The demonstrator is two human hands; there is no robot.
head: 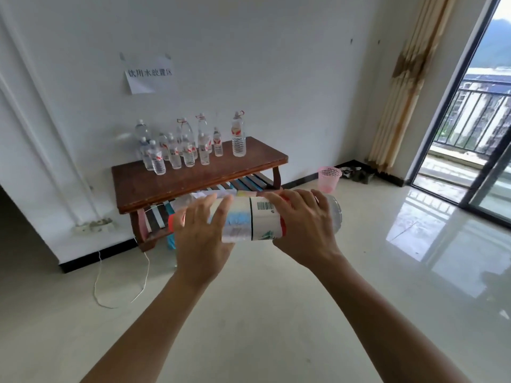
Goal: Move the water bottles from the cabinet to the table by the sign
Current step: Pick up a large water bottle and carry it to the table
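Observation:
I carry a large clear water bottle lying sideways in front of me, white label with a barcode facing up. My left hand lies over its left part with fingers spread nearly straight. My right hand curls round its right part. Ahead stands a low brown wooden table against the white wall, with several upright water bottles, small and tall, grouped on its back half. A paper sign with printed characters is taped to the wall above the table.
A pink mesh bin stands on the glossy tiled floor right of the table. A white cable trails on the floor at the left. Curtains and a glass balcony door are at the right. Papers lie on the table's slatted lower shelf.

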